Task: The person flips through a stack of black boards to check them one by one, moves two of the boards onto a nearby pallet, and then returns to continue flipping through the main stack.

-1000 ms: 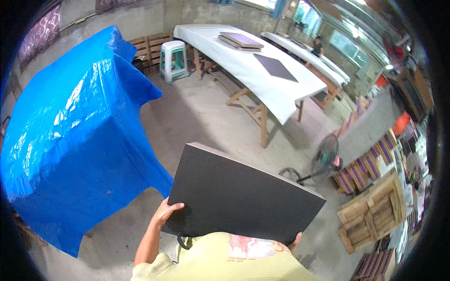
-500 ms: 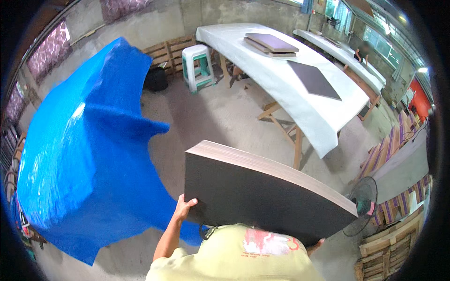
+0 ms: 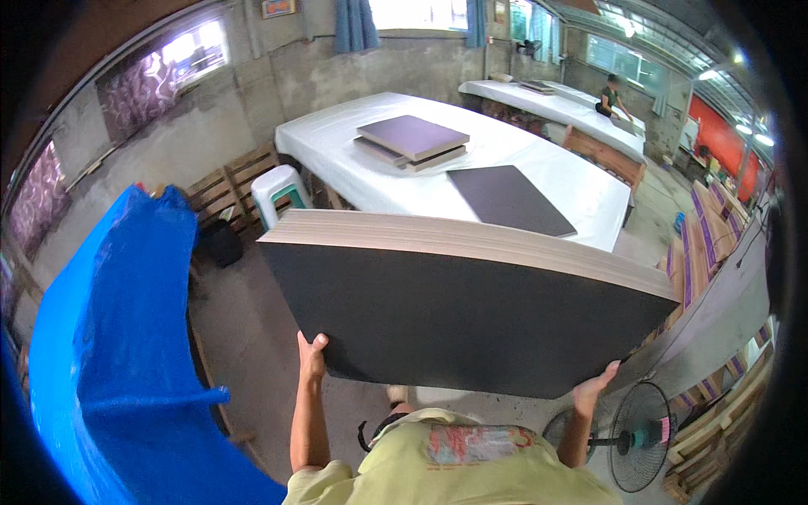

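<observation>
Between my two hands I carry a thick stack of large black boards point(image 3: 471, 316), tilted so its pale layered edge shows along the top. My left hand point(image 3: 312, 353) grips the near left corner, thumb on the black face. At the near right corner my right hand point(image 3: 595, 387) supports the stack, its fingers partly hidden beneath. Beyond the stack stands a long table covered in white sheeting point(image 3: 337, 126). On it lie a small pile of dark boards point(image 3: 414, 137) and one flat dark board point(image 3: 511, 200).
A large blue tarp point(image 3: 126, 353) covers something bulky at the left. A white stool point(image 3: 280, 189) and wooden pallets point(image 3: 227, 181) stand by the wall. At the lower right is a floor fan point(image 3: 640, 438). A person point(image 3: 610, 99) works at a far table point(image 3: 539, 101).
I have moved forward, away from the tarp and closer to the white table. The stack has risen in front of me, and my right hand now shows more fully.
</observation>
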Demonstrator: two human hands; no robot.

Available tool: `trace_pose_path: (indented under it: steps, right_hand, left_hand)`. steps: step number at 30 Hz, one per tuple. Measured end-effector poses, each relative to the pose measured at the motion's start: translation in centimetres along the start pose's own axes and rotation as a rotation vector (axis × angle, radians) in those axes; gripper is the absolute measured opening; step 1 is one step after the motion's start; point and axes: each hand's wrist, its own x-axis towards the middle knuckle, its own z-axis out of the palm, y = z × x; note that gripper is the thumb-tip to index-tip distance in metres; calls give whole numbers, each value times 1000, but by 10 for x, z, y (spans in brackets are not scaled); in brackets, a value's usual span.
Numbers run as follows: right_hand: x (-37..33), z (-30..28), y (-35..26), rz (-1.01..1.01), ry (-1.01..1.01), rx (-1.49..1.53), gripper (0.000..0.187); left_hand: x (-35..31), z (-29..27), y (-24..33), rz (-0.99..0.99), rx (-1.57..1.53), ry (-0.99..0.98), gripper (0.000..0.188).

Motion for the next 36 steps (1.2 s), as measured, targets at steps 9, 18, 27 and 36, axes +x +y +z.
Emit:
trace_pose_path:
  steps: [9,18,27,36]
  right_hand:
    - [147,23,96,-487,109,-150,74]
    - [203,136,153,-471,473,-256,74]
    - [287,160,218,-551,621,-202,76]
    - [306,159,260,-438,522,-160,65]
  left_hand:
    - [263,150,-128,-42,-225,-180,109]
    - [470,288,-233,-134,-331,-454,106]
    - [568,394,-317,-96,-285,-558,115]
    - [604,424,-383,-225,-219,-477,114]
